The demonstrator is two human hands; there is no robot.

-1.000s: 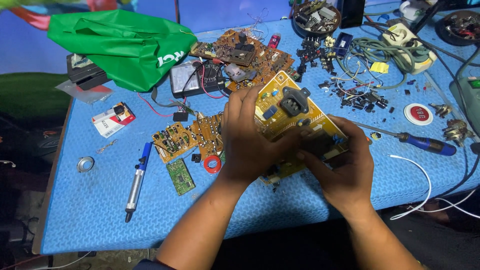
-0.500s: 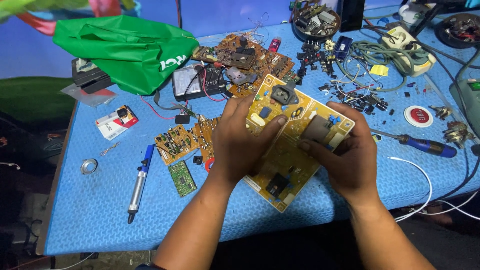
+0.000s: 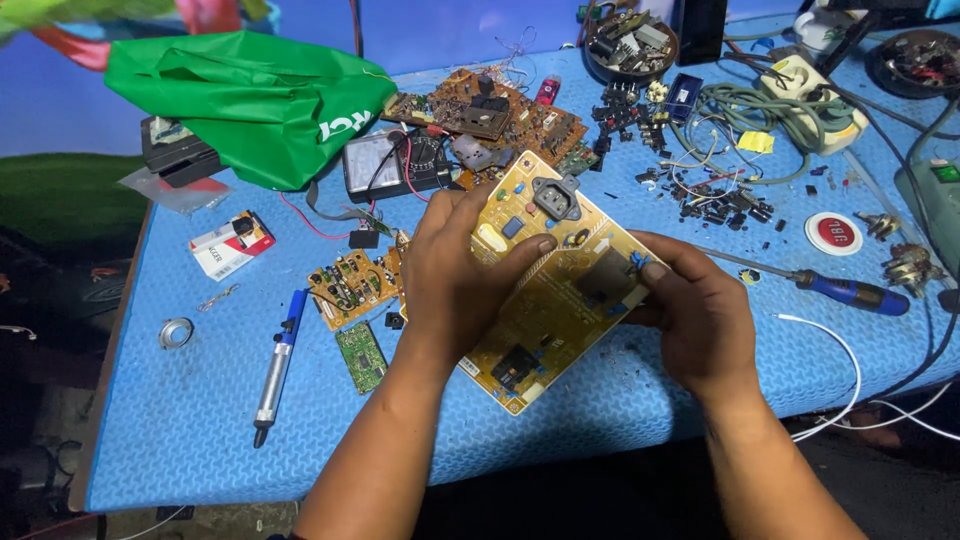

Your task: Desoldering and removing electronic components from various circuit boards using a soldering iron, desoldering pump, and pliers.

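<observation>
Yellow circuit board is being held tilted just above the blue mat, the left hand gripping its left edge and the right hand pinching its right edge.

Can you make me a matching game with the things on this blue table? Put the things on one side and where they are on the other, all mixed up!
Things:
1. yellow circuit board
2. green bag
3. screwdriver
4. small green board

Places:
A. far left corner of the table
B. right of the right hand
C. held in both hands
D. lying left of the left hand

Pairs: 1-C, 2-A, 3-B, 4-D
</observation>
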